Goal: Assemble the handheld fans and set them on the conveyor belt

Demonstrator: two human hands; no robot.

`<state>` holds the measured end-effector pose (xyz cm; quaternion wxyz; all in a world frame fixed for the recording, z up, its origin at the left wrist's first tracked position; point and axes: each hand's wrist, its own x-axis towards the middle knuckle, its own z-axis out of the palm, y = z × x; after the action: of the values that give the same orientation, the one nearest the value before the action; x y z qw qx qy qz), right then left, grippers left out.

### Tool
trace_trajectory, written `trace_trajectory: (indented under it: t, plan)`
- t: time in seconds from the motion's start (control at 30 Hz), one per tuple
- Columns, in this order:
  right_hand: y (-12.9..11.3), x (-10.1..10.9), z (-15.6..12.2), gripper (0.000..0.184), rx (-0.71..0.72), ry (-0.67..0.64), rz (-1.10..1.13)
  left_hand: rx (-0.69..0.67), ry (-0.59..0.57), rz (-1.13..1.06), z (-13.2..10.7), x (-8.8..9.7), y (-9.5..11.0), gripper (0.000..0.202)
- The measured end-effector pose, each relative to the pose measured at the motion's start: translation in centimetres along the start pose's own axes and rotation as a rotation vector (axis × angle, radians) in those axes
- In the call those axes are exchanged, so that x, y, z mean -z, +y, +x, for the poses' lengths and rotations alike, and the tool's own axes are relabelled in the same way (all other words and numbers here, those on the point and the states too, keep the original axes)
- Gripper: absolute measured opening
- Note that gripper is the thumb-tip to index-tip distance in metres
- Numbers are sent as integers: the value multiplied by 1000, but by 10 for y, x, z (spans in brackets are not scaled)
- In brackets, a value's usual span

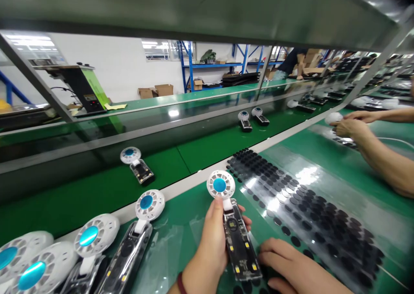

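Left hand point(211, 238) is seen wrapped round a small fan point(237, 242) at mid-body: thumb laid along the near side, fingers curled over the far side, wrist coming up from the bottom edge. The fan is held just above the green bench point(181, 212), its round white head with the blue centre pointing away, its clear body showing a dark board with yellow spots.

Right hand point(287, 263) is set palm down just beside the fan's lower end, fingers bent towards the mat – whether anything is pinched beneath them cannot be told.

To the right, a glossy clear sheet point(326, 179) covered in rows of small black round pads point(307, 212) takes up most of the bench. To the left, more fans point(129, 246) are packed side by side, so open room is found mainly ahead. A pale strip point(190, 181) marks the bench edge; beyond it runs the belt point(80, 199), matte green, with a single fan point(137, 164) lying on it – well apart. A co-worker's hands point(349, 128) are busy at far right.
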<state>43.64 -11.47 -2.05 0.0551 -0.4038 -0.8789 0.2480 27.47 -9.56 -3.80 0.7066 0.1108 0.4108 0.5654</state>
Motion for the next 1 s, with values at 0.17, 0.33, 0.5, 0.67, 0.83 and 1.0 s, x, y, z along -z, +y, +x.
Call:
trace_trajectory:
  t: [0.17, 0.33, 0.5, 0.67, 0.83, 1.0]
  plan:
    - [-8, -1, 12, 30, -91, -51, -36, 126, 11, -96, 0, -2, 5, 58]
    - [-6, 9, 13, 25, -142, -170, 133, 74, 46, 6, 3, 3, -1, 48]
    - [7, 28, 12, 15, -44, -111, 367, 4, 34, 39, 5, 8, -6, 31]
    - [-12, 38, 40, 15, -243, 48, 436, -129, 78, 131, 3, 6, -7, 36]
    - [-22, 32, 58, 16, -178, 41, 357, -324, 151, 383, -2, 2, -9, 43]
    - [-19, 29, 56, 16, -157, 19, 229, -314, 146, 424, -3, 2, -9, 48]
